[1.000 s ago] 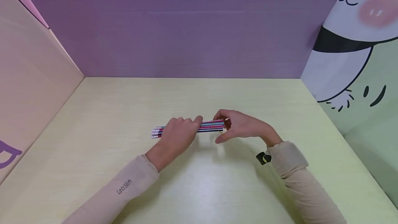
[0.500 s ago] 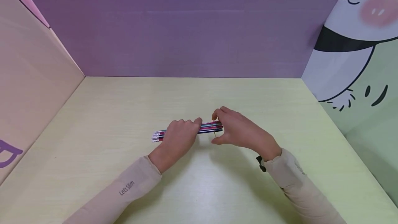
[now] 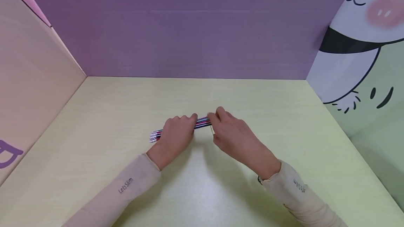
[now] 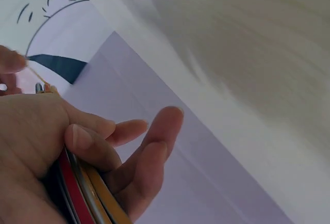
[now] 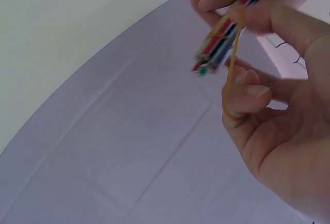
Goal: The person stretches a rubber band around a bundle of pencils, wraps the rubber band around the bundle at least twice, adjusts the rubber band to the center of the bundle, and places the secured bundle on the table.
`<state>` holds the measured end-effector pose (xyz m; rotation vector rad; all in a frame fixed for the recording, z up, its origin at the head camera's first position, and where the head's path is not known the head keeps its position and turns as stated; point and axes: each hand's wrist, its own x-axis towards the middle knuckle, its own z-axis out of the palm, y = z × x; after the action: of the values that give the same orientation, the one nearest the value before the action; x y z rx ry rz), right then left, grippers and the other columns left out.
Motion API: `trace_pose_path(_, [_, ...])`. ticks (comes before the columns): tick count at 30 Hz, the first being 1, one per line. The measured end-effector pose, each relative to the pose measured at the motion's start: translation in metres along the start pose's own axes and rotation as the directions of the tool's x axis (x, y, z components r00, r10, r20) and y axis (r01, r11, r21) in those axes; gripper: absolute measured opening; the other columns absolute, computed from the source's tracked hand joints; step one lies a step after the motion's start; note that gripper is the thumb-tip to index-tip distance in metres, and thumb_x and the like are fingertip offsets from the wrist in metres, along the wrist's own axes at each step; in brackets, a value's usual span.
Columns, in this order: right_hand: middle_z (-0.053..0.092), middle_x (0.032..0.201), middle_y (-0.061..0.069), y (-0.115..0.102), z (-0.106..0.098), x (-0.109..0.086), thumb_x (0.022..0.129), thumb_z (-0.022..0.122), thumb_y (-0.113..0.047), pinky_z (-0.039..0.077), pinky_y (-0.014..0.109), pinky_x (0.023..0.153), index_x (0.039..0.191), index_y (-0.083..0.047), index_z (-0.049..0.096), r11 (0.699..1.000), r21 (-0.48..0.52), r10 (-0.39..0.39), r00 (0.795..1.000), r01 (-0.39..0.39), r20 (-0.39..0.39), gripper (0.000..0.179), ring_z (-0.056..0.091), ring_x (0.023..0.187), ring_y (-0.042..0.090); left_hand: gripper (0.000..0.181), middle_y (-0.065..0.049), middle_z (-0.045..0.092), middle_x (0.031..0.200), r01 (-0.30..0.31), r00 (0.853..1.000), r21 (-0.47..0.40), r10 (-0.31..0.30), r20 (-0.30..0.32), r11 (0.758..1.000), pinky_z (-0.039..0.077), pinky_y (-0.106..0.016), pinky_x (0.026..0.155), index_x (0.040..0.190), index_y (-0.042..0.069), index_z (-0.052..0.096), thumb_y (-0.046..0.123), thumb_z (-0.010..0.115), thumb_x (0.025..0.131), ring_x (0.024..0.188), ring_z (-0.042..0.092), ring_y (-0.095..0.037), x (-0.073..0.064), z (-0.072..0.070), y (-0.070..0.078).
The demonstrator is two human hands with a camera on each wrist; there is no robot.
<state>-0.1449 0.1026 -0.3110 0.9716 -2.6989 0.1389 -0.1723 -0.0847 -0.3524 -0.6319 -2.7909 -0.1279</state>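
Observation:
A bundle of striped pencils (image 3: 202, 123) is held above the table, its pale, silvery ends to the left. My left hand (image 3: 176, 134) grips the bundle around its middle; dark, red and gold shafts of the pencils (image 4: 77, 193) show under the palm in the left wrist view. At the bundle's other end is my right hand (image 3: 236, 137), with a yellow rubber band (image 5: 234, 53) hooked over its curled fingers. The band runs taut from those fingers to the bundle in the right wrist view, and part of it crosses the pencils near their tips.
Beneath both hands lies a pale wooden table (image 3: 202, 199). A purple panel (image 3: 195, 27) rises at its back edge, a pinkish panel (image 3: 38, 80) stands at left, and a printed cartoon panel (image 3: 372, 125) at right.
My right hand has moved left over the bundle's end, its fingers curling closer while it pulls the rubber band. The bundle has tilted and shifted slightly left with my left hand.

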Motion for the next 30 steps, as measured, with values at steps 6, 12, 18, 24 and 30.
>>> trace_pose_path(6, [0.05, 0.089, 0.005, -0.022, 0.003, -0.001, 0.086, 0.077, -0.021, 0.042, 0.021, 0.055, 0.117, -0.007, 0.057, 0.984, 0.117, -0.129, 0.991, 0.133, -0.035, 0.039, 0.047, 0.068, 0.014, 0.009, -0.005, 0.049, 0.055, 0.05, 0.999, -0.062, -0.05, -0.002, 0.997, 0.037, -0.034, 0.039, 0.087, 0.006, 0.055, 0.0, 0.062, 0.088, 0.044, 0.044, -0.021, 0.003, 0.005, -0.02])
trace_pose_path(12, [0.051, 0.074, -0.002, -0.026, 0.003, -0.003, 0.084, 0.077, -0.015, 0.047, 0.019, 0.071, 0.102, -0.009, 0.067, 0.938, 0.115, -0.286, 0.918, 0.327, -0.273, 0.022, 0.047, 0.065, 0.012, 0.012, -0.004, 0.051, 0.058, 0.047, 0.997, -0.188, -0.056, -0.047, 0.981, 0.035, -0.032, 0.041, 0.087, 0.007, 0.054, -0.002, 0.06, 0.086, 0.048, 0.044, -0.019, 0.008, 0.001, -0.027])
trace_pose_path(18, [0.053, 0.068, -0.004, -0.021, 0.004, 0.0, 0.08, 0.078, -0.015, 0.052, 0.022, 0.073, 0.086, -0.01, 0.067, 0.928, 0.034, -0.316, 0.831, 0.371, -0.457, 0.013, 0.047, 0.057, 0.01, 0.01, -0.003, 0.053, 0.06, 0.014, 0.997, -0.374, -0.041, -0.064, 0.927, 0.037, -0.028, 0.042, 0.089, 0.007, 0.055, -0.001, 0.059, 0.091, 0.045, 0.047, -0.014, 0.01, -0.005, -0.024])
trace_pose_path(24, [0.057, 0.081, 0.001, -0.007, 0.003, 0.004, 0.084, 0.075, -0.014, 0.042, 0.019, 0.049, 0.095, -0.008, 0.067, 0.942, 0.138, -0.216, 0.865, 0.307, -0.453, 0.015, 0.053, 0.058, 0.008, 0.009, -0.004, 0.055, 0.06, 0.083, 0.996, -0.649, -0.086, 0.027, 0.757, 0.047, -0.031, 0.042, 0.093, 0.007, 0.059, 0.005, 0.054, 0.1, 0.042, 0.061, -0.016, 0.011, -0.013, -0.02])
trace_pose_path(30, [0.063, 0.093, 0.0, 0.008, 0.001, 0.007, 0.087, 0.073, -0.008, 0.049, 0.022, 0.062, 0.097, -0.007, 0.067, 0.881, 0.378, -0.123, 0.909, 0.285, -0.399, 0.012, 0.06, 0.071, 0.01, 0.017, -0.014, 0.059, 0.069, 0.156, 0.987, -0.878, -0.101, 0.124, 0.452, 0.054, -0.039, 0.045, 0.1, 0.002, 0.063, 0.015, 0.053, 0.104, 0.044, 0.063, -0.032, 0.01, -0.022, -0.013])
